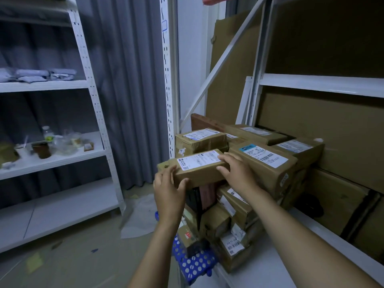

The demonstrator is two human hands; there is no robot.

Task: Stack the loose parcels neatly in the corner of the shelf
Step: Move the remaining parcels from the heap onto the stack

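Left hand (168, 190): fingers curled over the left end of a long parcel (197, 170), thumb on its front face; a close grip.
Right hand (234, 171): fingers bent over the same parcel's right end, lying on its top and front; a holding grip.
Long parcel: level, label up, at the front-left of the stacked parcels (200, 140); just beside the blue-labelled box (264, 163) on its right; above further boxes, contact with them not discernible; open air off its left end, near the upright post (169, 100).
Shelf (259, 267): white; cardboard sheets (342, 129) line the back.
Blue perforated basket (193, 262): below the stack.
Room: grey curtain (128, 80); white rack (52, 159) at left, bearing cups (41, 149); scraps on the floor (83, 246).
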